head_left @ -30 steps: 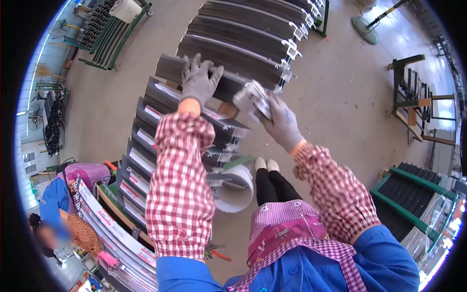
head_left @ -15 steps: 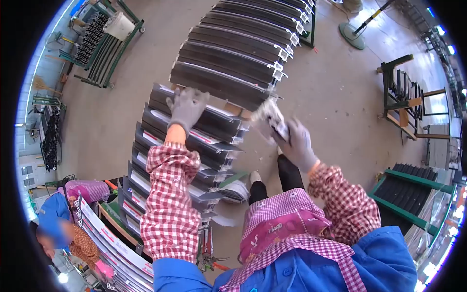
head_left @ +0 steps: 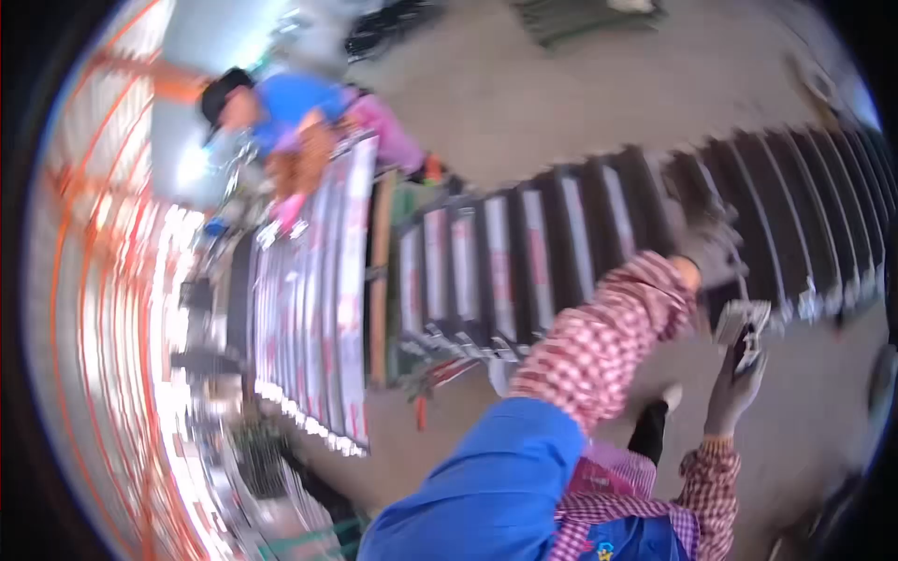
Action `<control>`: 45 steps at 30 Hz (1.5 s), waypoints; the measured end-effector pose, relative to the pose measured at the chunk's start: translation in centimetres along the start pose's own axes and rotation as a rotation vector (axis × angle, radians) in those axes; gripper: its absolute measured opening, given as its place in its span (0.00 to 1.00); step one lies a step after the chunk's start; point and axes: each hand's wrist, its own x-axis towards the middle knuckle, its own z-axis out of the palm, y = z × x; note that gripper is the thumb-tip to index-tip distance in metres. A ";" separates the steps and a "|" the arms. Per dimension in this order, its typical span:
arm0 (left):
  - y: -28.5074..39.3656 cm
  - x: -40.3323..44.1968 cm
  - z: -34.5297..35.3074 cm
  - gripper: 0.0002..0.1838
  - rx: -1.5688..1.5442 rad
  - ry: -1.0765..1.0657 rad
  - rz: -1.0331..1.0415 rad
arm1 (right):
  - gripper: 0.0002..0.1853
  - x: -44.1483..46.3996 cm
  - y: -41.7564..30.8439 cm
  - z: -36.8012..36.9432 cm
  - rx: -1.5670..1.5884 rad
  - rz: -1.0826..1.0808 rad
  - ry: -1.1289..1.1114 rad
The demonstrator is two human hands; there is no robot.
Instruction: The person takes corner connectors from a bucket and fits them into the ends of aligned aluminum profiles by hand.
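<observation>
My right hand (head_left: 734, 393), in a grey glove, grips a light metallic block-like object (head_left: 742, 327) beside the ends of the profiles. My left hand (head_left: 709, 251), also gloved, is stretched out over the dark profiles (head_left: 767, 215); motion smears its fingers, so their pose is unclear. Left of it lies a row of dark profiles with white and red labelled strips (head_left: 500, 252). The lower ends of these profiles face my side.
A co-worker in blue (head_left: 299, 103) bends over a stack of long white profiles (head_left: 318, 280) at the left. A wooden bar (head_left: 381, 280) stands between that stack and the dark profiles. Red-handled tools (head_left: 435, 379) are below the row.
The view has swung sharply left, bringing the co-worker and the white stack higher and nearer the middle. My right hand still holds the metallic object.
</observation>
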 end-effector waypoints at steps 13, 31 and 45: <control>4.1 7.1 2.2 0.34 0.125 -0.008 0.071 | 0.21 4.4 10.5 -1.8 -0.283 -0.116 0.032; 4.2 6.9 1.8 0.27 0.060 -0.007 0.060 | 0.20 5.6 6.5 -3.6 -0.119 -0.009 0.044; 7.7 14.6 7.6 0.33 0.224 0.017 0.286 | 0.21 8.0 16.3 -4.8 -0.272 0.025 0.007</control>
